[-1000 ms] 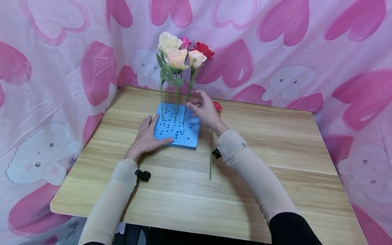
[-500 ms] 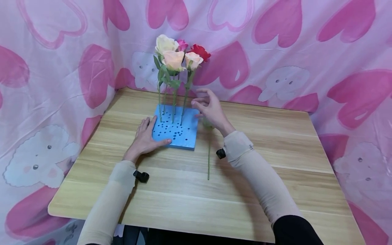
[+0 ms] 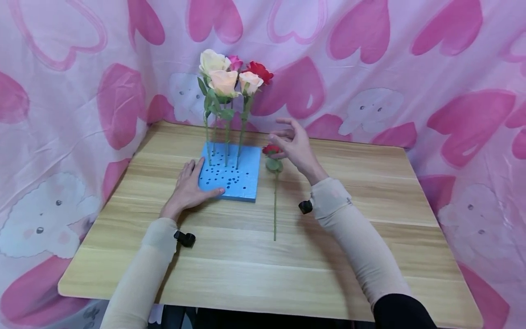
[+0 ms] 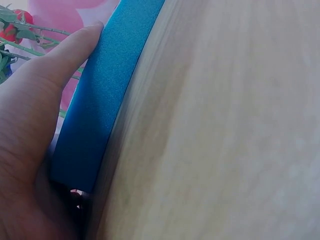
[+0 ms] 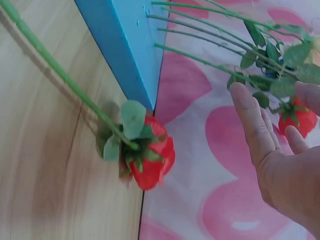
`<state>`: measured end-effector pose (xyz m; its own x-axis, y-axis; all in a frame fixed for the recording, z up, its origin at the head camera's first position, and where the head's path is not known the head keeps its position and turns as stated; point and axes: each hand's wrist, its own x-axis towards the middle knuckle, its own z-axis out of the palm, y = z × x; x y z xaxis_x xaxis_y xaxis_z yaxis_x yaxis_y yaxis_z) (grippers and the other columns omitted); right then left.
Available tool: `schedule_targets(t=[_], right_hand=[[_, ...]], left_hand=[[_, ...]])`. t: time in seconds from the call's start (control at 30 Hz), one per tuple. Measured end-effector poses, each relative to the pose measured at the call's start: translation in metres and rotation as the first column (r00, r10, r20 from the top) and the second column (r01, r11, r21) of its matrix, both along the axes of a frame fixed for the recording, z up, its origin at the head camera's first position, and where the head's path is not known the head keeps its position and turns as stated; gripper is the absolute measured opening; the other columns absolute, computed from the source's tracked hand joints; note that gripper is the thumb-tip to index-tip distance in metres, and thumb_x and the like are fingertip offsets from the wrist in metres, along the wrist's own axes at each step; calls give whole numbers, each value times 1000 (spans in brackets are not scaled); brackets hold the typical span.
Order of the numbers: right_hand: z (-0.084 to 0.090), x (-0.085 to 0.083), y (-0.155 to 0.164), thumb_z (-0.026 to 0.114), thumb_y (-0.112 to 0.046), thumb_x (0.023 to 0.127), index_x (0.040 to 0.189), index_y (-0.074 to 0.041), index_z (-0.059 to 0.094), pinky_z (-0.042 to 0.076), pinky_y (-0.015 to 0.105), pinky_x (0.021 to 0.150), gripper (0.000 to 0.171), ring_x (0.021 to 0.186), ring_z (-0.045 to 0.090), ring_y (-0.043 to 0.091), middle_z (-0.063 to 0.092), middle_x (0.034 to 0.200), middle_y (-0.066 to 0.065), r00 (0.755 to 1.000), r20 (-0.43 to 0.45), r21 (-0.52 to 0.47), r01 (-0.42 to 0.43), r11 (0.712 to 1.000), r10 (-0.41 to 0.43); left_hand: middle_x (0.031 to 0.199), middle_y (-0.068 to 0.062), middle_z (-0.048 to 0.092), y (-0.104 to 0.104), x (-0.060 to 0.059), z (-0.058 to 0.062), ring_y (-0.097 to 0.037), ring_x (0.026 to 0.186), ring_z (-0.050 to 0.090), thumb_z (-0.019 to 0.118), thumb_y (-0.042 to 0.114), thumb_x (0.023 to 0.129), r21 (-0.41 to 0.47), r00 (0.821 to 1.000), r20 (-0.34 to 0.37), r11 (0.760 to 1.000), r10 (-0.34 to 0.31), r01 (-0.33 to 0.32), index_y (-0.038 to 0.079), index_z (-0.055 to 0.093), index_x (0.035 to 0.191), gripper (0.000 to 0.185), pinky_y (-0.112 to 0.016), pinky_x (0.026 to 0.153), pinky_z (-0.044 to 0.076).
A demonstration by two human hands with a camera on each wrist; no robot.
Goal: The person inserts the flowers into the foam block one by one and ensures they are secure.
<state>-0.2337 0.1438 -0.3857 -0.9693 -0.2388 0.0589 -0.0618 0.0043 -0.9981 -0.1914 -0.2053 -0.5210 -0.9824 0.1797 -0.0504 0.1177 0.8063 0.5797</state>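
Observation:
A blue foam board (image 3: pixel 248 183) dotted with holes lies on the table, bearing several upright artificial roses in cream (image 3: pixel 213 61), peach (image 3: pixel 223 83), pink (image 3: pixel 235 63) and red (image 3: pixel 260 71). Across its near-left corner rests my left hand (image 3: pixel 190 188), thumb straight along the front edge (image 4: pixel 95 100) and fingers by the left side. To the right of the board, a loose red rose (image 5: pixel 155 157) lies on the tabletop, its stem (image 3: pixel 275 210) toward me. Above and right of that bloom hovers my right hand (image 3: pixel 299 148), fingers loosely bent, holding nothing.
The wooden table (image 3: pixel 349 219) extends right and toward me from the board. A pink heart-print curtain (image 3: pixel 361 114) hangs behind it and at both sides. Small black cameras (image 3: pixel 305 207) are strapped to both wrists.
My right hand has drawn away from the standing stems to the right, exposing the loose red rose's bloom. The left hand stays at the board's corner. The head view has shifted slightly.

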Motion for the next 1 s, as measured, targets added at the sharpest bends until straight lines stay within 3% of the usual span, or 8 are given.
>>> schedule_targets(t=[0.27, 0.5, 0.83, 1.0], right_hand=[[-10, -8, 21, 73, -14, 98, 149, -20, 48, 65, 48, 74, 57, 110, 71, 33, 66, 130, 19, 999, -30, -32, 31, 999, -32], [-18, -4, 33, 79, -23, 95, 152, -25, 45, 61, 60, 81, 66, 113, 70, 32, 65, 131, 17, 998, -36, -20, 44, 999, -45], [-46, 11, 40, 83, -21, 91, 153, -25, 42, 59, 62, 88, 74, 115, 69, 38, 61, 138, 21, 995, 94, -23, -29, 999, 31], [-69, 17, 43, 82, -11, 90, 153, -24, 42, 59, 65, 84, 76, 118, 63, 52, 52, 145, 30, 985, 155, -58, -68, 996, 76]], left_hand=[[173, -20, -4, -1, 2, 2, -41, 159, -9, 70, 81, 78, 3, 1000, 6, 1000, 5, -5, 27, -2, 168, 127, -69, 124, 0], [173, -22, -5, 0, 2, 3, -42, 158, -10, 69, 80, 80, 2, 1000, 9, 1000, -10, 10, 25, -4, 168, 127, -70, 123, 0], [173, -21, -5, -1, 1, 1, -42, 158, -9, 69, 81, 79, 2, 1000, 12, 1000, -5, 5, 26, -4, 168, 128, -71, 123, 0], [173, -21, -5, -1, 1, 2, -43, 158, -9, 69, 80, 79, 1, 1000, 9, 1000, -7, 7, 26, -4, 168, 127, -71, 123, 0]])
